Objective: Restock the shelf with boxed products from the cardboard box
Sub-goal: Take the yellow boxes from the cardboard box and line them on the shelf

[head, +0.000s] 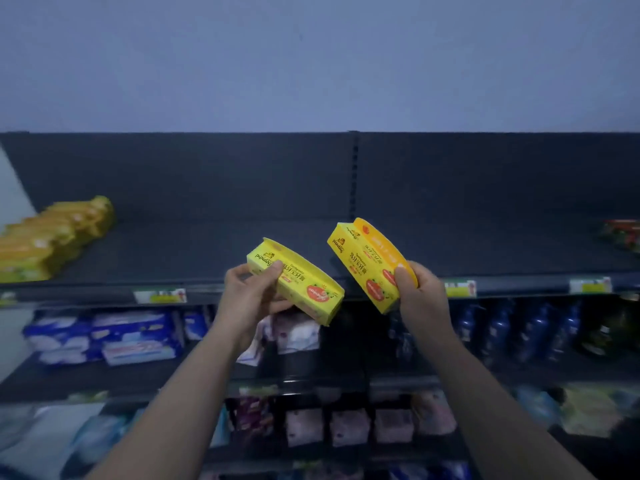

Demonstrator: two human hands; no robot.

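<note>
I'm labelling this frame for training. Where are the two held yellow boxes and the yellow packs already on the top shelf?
Left yellow box [304, 287]: head view, printed front face.
Right yellow box [360, 265]: head view, printed front face.
Yellow packs [52, 237]: head view, top of the row.

I see the left box [298, 282], yellow with upside-down print, sloping down rightward before the dark top shelf [207, 251]. The right box [367, 263], orange-sided, tilts steeper. A row of yellow boxes [52, 237] lies at the shelf's left end.

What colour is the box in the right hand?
The box in the right hand is yellow with an orange side; head view.
</note>
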